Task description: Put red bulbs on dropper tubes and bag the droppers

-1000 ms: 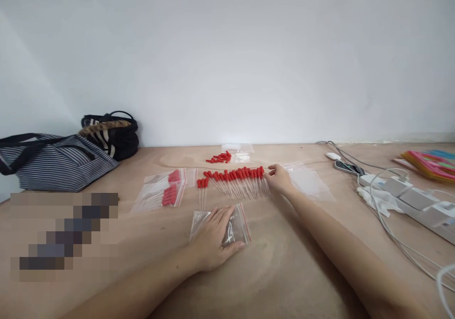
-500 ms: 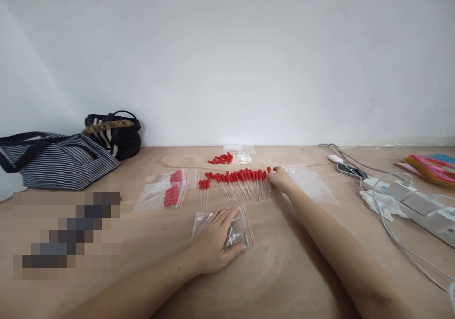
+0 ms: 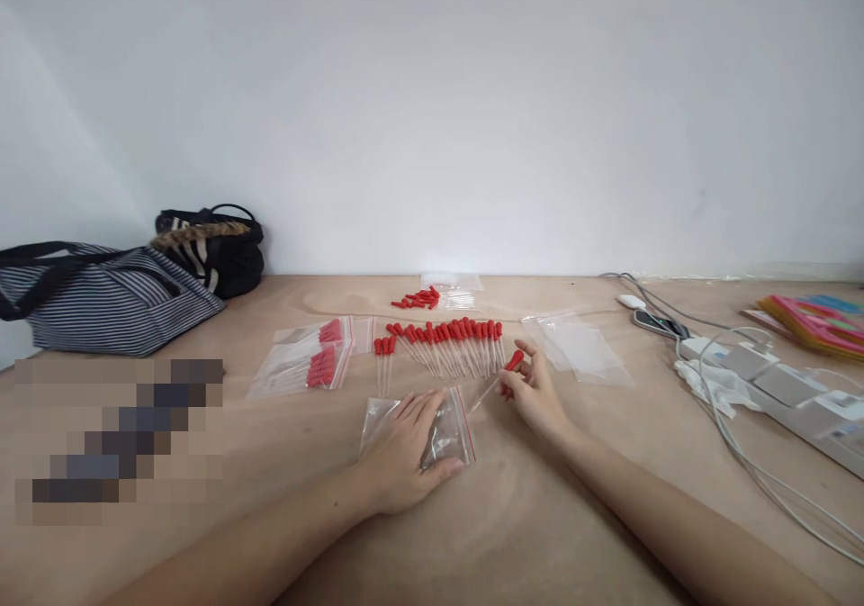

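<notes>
My left hand (image 3: 405, 448) lies flat, fingers spread, on a clear zip bag (image 3: 451, 439) with a red seal line. Between the fingers of my right hand (image 3: 536, 399) is a dropper (image 3: 514, 360) with a red bulb, its clear tube slanting down left toward the bag's upper right corner. Behind the hands lies a row of red-topped droppers (image 3: 455, 331), side by side. Three more droppers (image 3: 384, 346) lie together just left of that row. Further left, filled zip bags (image 3: 322, 367) hold several red-topped droppers.
At the back are loose red bulbs (image 3: 422, 298) and clear tubes (image 3: 459, 300). Flat clear bags (image 3: 584, 354) lie right of the row. A power strip (image 3: 803, 399) with cables and a tissue (image 3: 719, 388) are at the right; a striped bag (image 3: 121, 304) and black bag (image 3: 236, 259) stand left.
My right hand has moved from the row's right end toward me, with a dropper now in its fingers. My left hand has stayed on the clear bag.
</notes>
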A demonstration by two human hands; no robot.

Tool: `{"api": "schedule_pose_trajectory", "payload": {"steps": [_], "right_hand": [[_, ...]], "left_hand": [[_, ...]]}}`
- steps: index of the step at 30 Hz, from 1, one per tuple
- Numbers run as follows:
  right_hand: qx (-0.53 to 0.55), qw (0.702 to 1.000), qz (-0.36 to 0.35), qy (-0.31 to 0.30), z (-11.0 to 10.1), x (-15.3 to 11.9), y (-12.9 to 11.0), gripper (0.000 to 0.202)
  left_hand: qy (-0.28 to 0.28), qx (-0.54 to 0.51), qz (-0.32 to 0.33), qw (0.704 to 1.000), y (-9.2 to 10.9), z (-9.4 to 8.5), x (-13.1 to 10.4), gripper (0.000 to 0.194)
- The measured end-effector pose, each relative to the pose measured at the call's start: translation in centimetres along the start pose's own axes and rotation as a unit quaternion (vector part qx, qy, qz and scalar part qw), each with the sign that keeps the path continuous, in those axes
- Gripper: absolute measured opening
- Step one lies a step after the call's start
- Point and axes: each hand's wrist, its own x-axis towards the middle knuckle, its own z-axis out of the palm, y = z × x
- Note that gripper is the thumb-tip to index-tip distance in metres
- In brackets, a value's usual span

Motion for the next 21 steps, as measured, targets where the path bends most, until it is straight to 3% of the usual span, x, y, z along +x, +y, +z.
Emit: {"api": "schedule_pose_trajectory", "payload": {"steps": [5,12,17,21], "right_hand": [[0.040,0.996,0.033,-0.078,1.0,-1.4,0.8,0.046],[-0.032,0.971,0.071,-0.227,-0.3,-1.3,0.1,0.043],[-0.078,0.953,0.055,-0.289,-1.0,-1.1,-0.1,0.031],[-0.143,0.918,0.005,-0.369,-0.6,-1.3,-0.4,0.027]], "left_hand": [[0.019,-0.007,0.015,1.000,-0.8,0.7,-0.1,0.076],[0.023,-0.007,0.013,1.000,-1.0,0.9,0.0,0.075],[0.026,-0.014,0.018,0.999,-0.8,0.3,0.1,0.077],[0.028,-0.012,0.028,0.999,-0.6,0.2,0.1,0.078]]}}
